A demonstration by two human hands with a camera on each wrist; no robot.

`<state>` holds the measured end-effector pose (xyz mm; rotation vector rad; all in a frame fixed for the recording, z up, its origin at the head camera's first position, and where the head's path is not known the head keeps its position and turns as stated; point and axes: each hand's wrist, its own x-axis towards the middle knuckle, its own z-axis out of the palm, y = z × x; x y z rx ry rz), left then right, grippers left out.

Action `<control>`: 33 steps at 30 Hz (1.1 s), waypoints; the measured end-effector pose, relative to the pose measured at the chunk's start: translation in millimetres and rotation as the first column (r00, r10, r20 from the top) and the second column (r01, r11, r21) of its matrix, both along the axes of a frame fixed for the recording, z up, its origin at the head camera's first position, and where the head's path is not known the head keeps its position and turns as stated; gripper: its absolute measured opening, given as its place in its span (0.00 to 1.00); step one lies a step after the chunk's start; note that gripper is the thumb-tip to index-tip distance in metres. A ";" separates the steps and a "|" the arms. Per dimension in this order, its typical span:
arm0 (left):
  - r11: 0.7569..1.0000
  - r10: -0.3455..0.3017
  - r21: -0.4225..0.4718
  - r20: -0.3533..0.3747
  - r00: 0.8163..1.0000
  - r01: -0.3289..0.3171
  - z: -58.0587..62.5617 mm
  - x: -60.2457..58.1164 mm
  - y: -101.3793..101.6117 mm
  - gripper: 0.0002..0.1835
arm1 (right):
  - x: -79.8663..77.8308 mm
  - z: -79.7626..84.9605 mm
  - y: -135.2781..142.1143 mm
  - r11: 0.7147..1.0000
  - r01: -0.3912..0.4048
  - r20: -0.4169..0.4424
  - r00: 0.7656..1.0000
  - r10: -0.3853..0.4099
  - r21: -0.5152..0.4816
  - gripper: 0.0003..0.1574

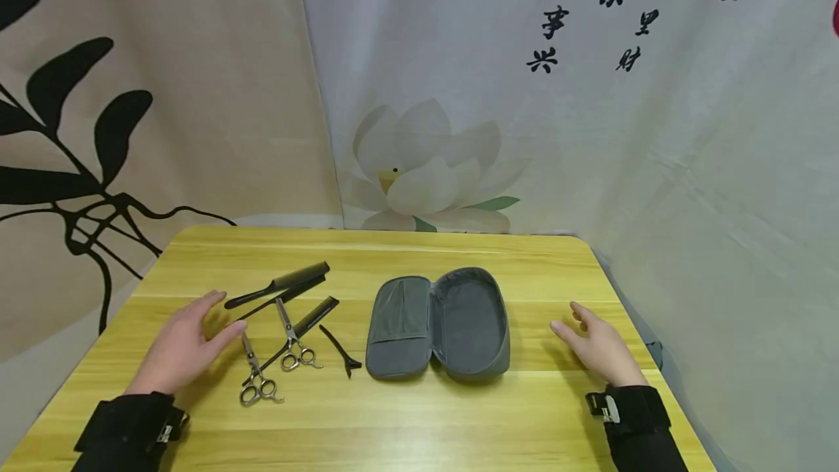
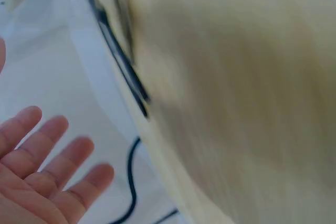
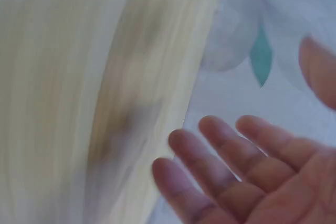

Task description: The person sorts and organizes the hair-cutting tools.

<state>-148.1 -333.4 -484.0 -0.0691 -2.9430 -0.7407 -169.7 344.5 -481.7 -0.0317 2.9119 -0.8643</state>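
Note:
My left hand [image 1: 186, 341] hovers at the left of the table with fingers spread and nothing in it. Just right of it lie several black combs, among them a wide-backed comb [image 1: 288, 282] and a slimmer tail comb [image 1: 321, 313]. Two pairs of silver scissors, one pair [image 1: 288, 330] partly over a comb and another pair [image 1: 254, 370] nearer me, lie beside them. A black hair clip [image 1: 341, 352] is at their right. Mid-table, a grey zip case [image 1: 468, 326] lies unfolded, its pocketed lid to the left. My right hand [image 1: 599, 344], fingers relaxed, holds nothing at the right side.
The yellow wooden table [image 1: 432, 428] has rounded far corners. Behind it hangs a pale cloth backdrop [image 1: 419, 42] with a lotus, dark leaves and black characters. Black bands [image 1: 632, 410] circle both wrists.

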 end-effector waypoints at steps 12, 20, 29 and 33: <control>0.987 0.020 0.164 -0.099 0.995 -0.003 6.7 8.2 61.7 0.28 | 1.6 -6.9 -39.6 0.864 0.199 0.108 0.980 -0.167 -0.462 0.43; 0.987 -0.045 0.150 -0.111 0.993 0.061 -5.3 13.4 89.8 0.25 | 2.6 -12.3 -53.0 0.793 0.235 0.151 0.972 -0.180 -0.563 0.38; 0.988 -0.155 0.008 -0.089 0.984 0.156 -8.6 22.5 120.4 0.24 | 6.9 -18.2 -57.0 0.768 0.249 0.142 0.968 -0.206 -0.590 0.38; 0.985 -0.175 -0.007 -0.049 0.983 0.174 -6.6 21.5 131.1 0.24 | 9.1 -19.4 -64.1 0.737 0.256 0.151 0.967 -0.207 -0.626 0.35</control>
